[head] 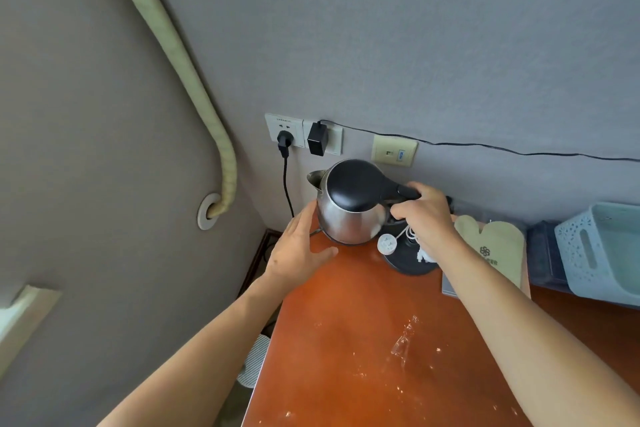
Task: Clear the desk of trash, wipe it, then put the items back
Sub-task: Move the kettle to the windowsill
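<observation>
The right hand (pixel 424 215) is gripping the kettle (pixel 349 204) by its handle; the left hand (pixel 299 246), fingers straight, is steadying its side above the worktop (pixel 346 340).

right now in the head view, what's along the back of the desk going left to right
left hand → kettle → right hand gripping its handle → beige mitt → blue basket
</observation>
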Motion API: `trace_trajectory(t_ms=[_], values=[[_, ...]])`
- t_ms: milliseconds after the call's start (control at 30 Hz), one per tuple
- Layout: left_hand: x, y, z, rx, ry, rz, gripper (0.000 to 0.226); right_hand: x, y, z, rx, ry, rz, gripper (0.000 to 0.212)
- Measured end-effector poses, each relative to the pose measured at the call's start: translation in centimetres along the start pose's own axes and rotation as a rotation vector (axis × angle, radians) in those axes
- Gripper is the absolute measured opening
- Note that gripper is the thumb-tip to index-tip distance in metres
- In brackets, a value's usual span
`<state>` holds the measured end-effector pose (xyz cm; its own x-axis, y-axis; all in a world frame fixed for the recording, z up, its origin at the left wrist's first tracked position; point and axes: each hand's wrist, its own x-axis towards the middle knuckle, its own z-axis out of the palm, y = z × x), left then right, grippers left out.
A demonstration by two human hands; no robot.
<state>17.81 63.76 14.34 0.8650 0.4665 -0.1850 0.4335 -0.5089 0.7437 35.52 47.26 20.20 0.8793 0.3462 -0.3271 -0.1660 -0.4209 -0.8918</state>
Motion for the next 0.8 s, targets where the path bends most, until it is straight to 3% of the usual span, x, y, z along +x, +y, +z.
trace_trajectory(t_ms=[200, 267, 433, 800], values=[[-5.7, 2.7, -3.8, -0.316, 0.056, 0.024, 0.086, -4.9, -2.8, -0.1, 0.051, -0.128, -0.054, 0.021], [-8.6, 3.0, -5.2, -0.367, 0.078, 0.036, 0.087, -7.2, -3.9, 0.6, 0.086, -0.201, -0.067, 0.028], [-16.7, 2.4, -8.1, -0.495, 0.177, 0.041, 0.1, -13.8, -6.6, 3.5, 0.065, -0.382, -0.145, 0.021], [-41.0, -1.4, -13.5, -0.585, 0.749, -0.145, 0.104, -31.1, -9.7, 16.3, -0.018, -0.902, -0.31, 0.033]])
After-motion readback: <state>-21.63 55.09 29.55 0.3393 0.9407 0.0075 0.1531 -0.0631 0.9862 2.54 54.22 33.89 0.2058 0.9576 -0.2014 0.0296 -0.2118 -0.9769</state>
